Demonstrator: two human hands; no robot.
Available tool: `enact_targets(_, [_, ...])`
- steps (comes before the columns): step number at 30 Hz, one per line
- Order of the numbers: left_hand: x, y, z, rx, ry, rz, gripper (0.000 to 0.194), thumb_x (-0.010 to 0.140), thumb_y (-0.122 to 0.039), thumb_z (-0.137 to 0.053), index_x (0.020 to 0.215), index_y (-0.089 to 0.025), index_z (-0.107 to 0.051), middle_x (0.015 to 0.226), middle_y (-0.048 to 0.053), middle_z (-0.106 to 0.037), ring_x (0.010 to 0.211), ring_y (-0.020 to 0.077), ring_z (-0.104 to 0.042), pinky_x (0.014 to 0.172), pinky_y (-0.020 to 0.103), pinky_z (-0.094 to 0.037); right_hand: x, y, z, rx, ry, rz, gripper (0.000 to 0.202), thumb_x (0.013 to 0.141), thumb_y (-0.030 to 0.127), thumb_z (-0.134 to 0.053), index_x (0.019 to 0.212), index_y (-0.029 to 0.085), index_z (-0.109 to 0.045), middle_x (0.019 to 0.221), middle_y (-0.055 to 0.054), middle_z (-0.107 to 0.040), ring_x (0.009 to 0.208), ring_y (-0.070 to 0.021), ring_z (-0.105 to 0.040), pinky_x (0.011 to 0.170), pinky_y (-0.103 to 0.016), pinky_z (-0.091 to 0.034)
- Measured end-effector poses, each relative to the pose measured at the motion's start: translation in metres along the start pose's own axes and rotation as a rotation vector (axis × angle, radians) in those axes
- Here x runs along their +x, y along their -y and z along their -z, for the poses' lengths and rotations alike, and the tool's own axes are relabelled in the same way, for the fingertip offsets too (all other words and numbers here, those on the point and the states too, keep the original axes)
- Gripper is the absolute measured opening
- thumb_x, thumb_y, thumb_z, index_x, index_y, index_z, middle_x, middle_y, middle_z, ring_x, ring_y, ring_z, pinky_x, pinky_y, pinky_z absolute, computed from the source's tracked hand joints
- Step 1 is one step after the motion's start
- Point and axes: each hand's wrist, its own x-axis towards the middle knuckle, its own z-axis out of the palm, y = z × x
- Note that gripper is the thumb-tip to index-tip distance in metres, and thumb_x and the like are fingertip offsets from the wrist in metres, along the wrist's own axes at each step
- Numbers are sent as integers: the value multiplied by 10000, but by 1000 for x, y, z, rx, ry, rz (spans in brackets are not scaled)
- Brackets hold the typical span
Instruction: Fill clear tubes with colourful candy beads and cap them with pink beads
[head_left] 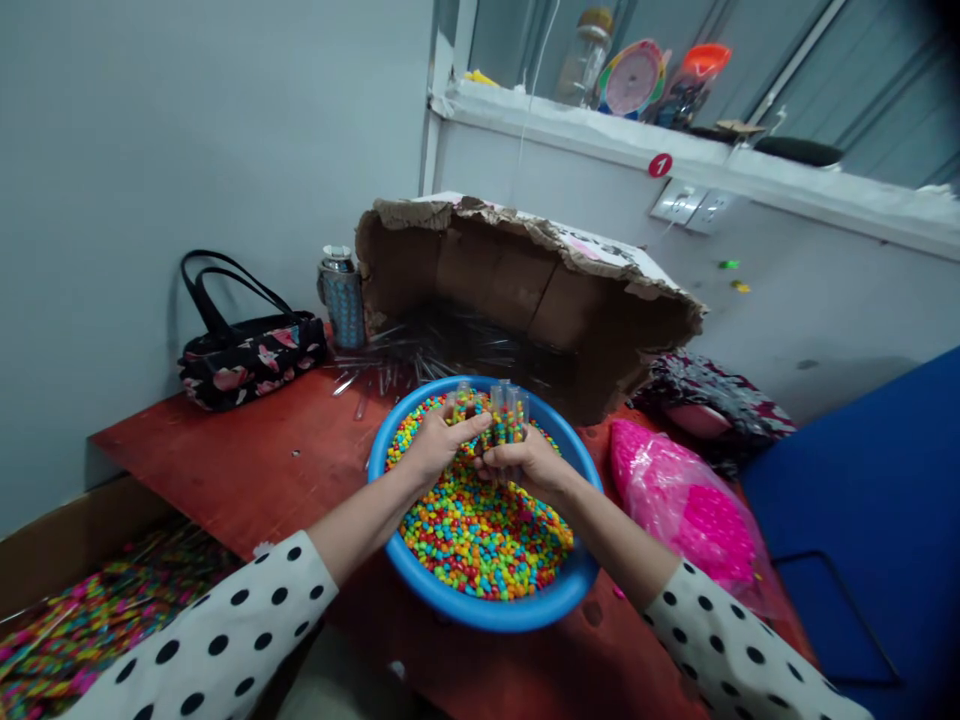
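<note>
Over a blue basin (pixel 495 617) full of small colourful candies (pixel 487 545), my two hands are close together. My left hand (pixel 437 440) is closed round a clear tube (pixel 463 398) with candies in it. Several clear tubes (pixel 508 410), partly filled with candies, stand upright in my right hand (pixel 529 462), whose fingers wrap round them from the right. The left thumb reaches across toward these tubes; whether it touches them I cannot tell. Behind the basin, many empty clear tubes (pixel 390 360) lie loose, spilling from a torn cardboard box (pixel 487 265).
A floral handbag (pixel 259 360) and a blue patterned bottle (pixel 345 300) stand at the back left of the red table (pixel 225 460). To the right lies a bag of pink pieces (pixel 697 505). Filled tubes (pixel 97 610) heap in a box at lower left. A blue panel (pixel 862 510) bounds the right.
</note>
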Motion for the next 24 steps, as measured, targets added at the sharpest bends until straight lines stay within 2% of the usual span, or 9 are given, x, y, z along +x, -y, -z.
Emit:
enact_targets(3, [-1,-1,-1,-18,-38,-6,271,662,-320,-743,836,-141,-636,855,50,-678,752,164,-623,711,287,-496,0,2,-4,9,-55,18,418,509,127,-743,904,149,-609,634,16,-606,578,-138,-599,568,-262,-505])
enact_targets(6, [-2,-3,-2,-16,-46,-40,280,675,-330,-735,851,-133,-642,902,67,-684,824,186,-635,778,311,-496,-2,7,-4,13,-91,12,491,495,118,-749,960,165,-598,715,18,-609,640,-140,-613,636,-291,-521])
enact_targets(9, [-2,-3,-2,80,-90,-123,274,695,-350,-717,853,-139,-643,876,47,-683,842,177,-626,818,304,-479,-5,11,-3,5,-120,0,472,475,97,-748,915,165,-591,727,36,-574,647,-122,-593,701,-335,-531])
enact_targets(12, [1,0,-3,109,-172,-166,311,677,-356,-727,882,-143,-630,866,30,-670,832,169,-618,815,301,-475,-8,14,-6,-7,-133,23,435,476,104,-750,875,162,-587,718,46,-541,638,-104,-569,708,-330,-526])
enact_targets(17, [2,2,-6,-49,-157,-79,392,621,-350,-773,893,-150,-574,836,18,-669,791,167,-639,786,312,-495,-11,12,-13,-25,-159,62,473,487,138,-756,926,163,-585,708,38,-548,602,-98,-545,622,-278,-495])
enact_targets(21, [-1,-2,-5,-105,-123,-26,390,643,-334,-765,912,-158,-544,793,27,-679,763,160,-655,756,289,-504,-10,10,-1,-18,-115,53,396,498,154,-730,862,148,-574,747,12,-566,633,-116,-558,631,-284,-486])
enact_targets(24, [-3,-7,-5,-77,-141,-41,387,674,-347,-739,961,-157,-563,754,16,-651,720,154,-658,709,272,-512,-11,18,22,-281,-106,38,250,539,171,-680,743,142,-540,729,1,-561,632,-114,-533,605,-260,-451])
